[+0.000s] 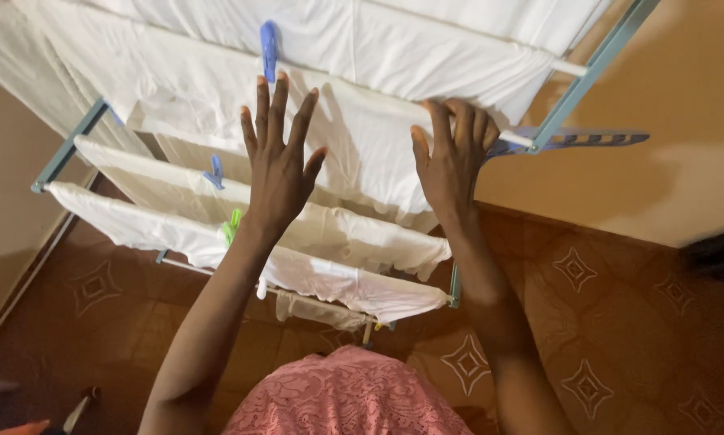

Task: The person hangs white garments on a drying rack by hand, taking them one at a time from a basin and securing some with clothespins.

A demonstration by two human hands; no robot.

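white sheet [362,137] on drying rack [575,89] | brown tiled floor [620,322] | tan wall [684,121]

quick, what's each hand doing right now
left hand: open, fingers spread flat on the white cloth, holding nothing
right hand: fingers curled over the cloth's edge

There are two hands, a left hand [277,165] and a right hand [452,157]. There is one drying rack [587,68]. Three pegs show: a blue peg [269,50] far up, another blue peg [215,171] on the left, and a green peg [231,226] nearer. Several white cloths [362,137] hang there; I cannot count them exactly.
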